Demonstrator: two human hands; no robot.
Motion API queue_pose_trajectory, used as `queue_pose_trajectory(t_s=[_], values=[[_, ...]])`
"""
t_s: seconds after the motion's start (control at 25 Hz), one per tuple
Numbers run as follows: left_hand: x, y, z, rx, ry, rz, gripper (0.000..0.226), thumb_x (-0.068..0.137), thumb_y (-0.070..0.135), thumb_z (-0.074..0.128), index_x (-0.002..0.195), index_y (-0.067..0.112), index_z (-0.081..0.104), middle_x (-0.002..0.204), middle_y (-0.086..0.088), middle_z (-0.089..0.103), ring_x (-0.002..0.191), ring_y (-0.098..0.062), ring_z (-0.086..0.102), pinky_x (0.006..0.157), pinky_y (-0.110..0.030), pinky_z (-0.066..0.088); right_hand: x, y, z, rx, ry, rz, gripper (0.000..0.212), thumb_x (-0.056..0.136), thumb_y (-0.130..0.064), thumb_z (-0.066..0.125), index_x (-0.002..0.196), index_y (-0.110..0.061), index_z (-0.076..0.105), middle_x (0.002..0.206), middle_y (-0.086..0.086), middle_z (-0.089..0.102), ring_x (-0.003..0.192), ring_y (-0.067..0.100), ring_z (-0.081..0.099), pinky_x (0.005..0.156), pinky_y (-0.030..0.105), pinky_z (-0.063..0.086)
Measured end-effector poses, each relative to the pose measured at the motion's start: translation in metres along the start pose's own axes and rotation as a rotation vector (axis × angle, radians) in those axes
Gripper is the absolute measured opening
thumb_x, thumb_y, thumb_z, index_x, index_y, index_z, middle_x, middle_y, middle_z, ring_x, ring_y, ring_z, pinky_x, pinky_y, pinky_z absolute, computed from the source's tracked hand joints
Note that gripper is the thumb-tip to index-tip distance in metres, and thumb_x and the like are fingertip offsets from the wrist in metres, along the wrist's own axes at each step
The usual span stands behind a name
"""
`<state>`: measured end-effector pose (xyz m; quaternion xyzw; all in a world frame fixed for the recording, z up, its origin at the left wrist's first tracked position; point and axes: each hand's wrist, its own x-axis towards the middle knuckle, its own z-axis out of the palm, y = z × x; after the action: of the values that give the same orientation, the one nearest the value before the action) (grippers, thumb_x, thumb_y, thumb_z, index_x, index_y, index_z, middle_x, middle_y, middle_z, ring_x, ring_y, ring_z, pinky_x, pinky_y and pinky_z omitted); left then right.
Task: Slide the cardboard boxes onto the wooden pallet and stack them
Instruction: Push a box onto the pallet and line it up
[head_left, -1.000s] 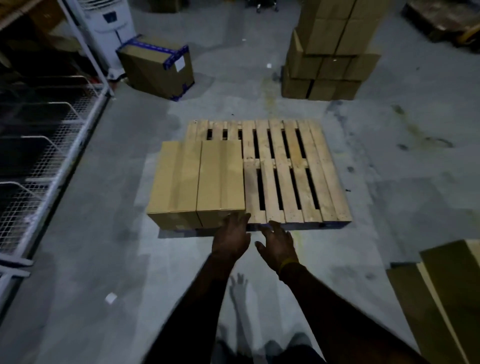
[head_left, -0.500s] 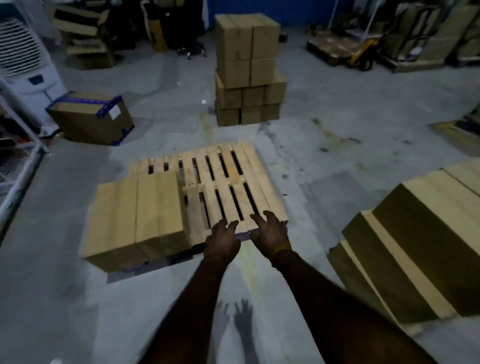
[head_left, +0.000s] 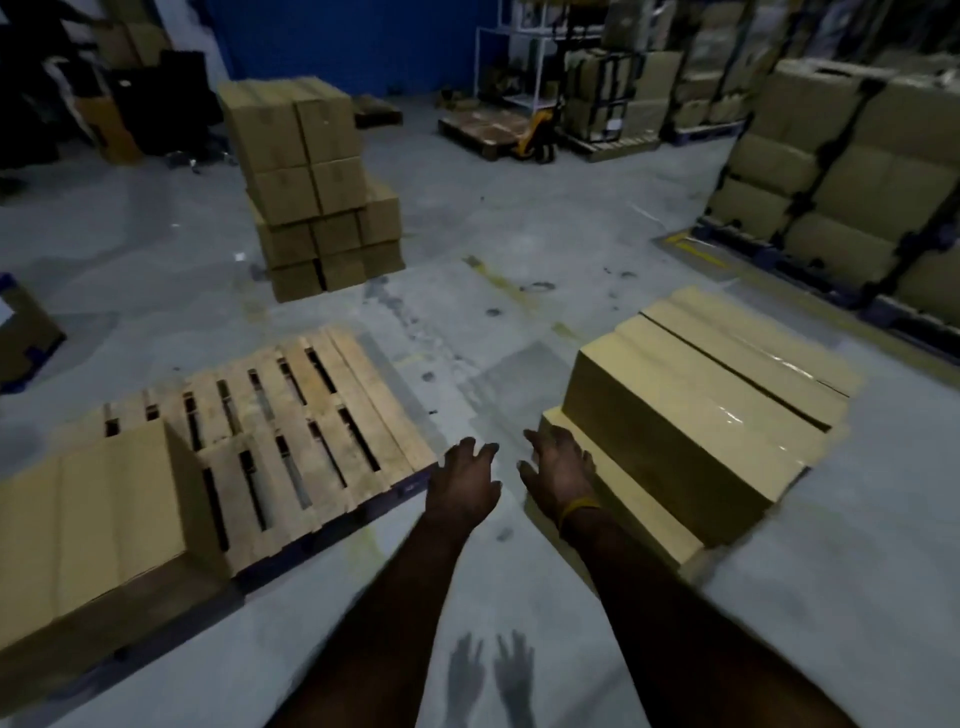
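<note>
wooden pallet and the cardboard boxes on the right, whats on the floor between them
In the head view, bare concrete floor separates the wooden pallet from the cardboard boxes; only the left hand hangs over it.

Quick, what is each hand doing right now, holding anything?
Left hand: open, fingers spread, holding nothing.
Right hand: open, fingers spread, holding nothing, in front of the low cardboard box.

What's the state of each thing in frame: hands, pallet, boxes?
left hand: open, fingers spread, holding nothing
right hand: open, fingers spread, in front of the low box's near corner; contact unclear
wooden pallet: flat on the floor, right part bare
boxes on pallet: side by side on its left end
floor boxes: not yet on the pallet, upper one resting on a lower one
far stack: several tiers, upright
</note>
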<state>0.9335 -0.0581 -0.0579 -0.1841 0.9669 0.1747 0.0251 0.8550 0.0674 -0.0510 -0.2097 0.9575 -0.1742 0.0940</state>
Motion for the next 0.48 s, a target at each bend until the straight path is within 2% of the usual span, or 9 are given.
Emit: queue_pose_trajectory(t_s=[0.32,0.48], values=[[0.085,0.104,0.038,0.024,-0.06,0.196,0.056,0.094,0.036,0.057,0.145,0.027,0.037,0.148,-0.005,0.034,0.138,-0.026,0.034,0.103,-0.042,0.042,0.035,0.118,-0.041,0.027,0.053,0.234,0.053,0.097,-0.04,0.052,0.148,-0.032,0.038,0.158,0.01,0.027,0.145,0.031,0.025,0.121,0.051,0.012],[0.146,0.153,0.047,0.012,-0.079,0.236,0.057,0.093,0.037,0.057,0.146,0.029,0.038,0.148,-0.005,0.034,0.137,-0.026,0.035,0.104,-0.041,0.04,0.074,0.164,-0.074,-0.006,0.09,0.313,0.054,0.097,-0.041,0.051,0.148,-0.031,0.038,0.157,0.009,0.026,0.141,0.03,0.032,0.118,0.047,0.022]])
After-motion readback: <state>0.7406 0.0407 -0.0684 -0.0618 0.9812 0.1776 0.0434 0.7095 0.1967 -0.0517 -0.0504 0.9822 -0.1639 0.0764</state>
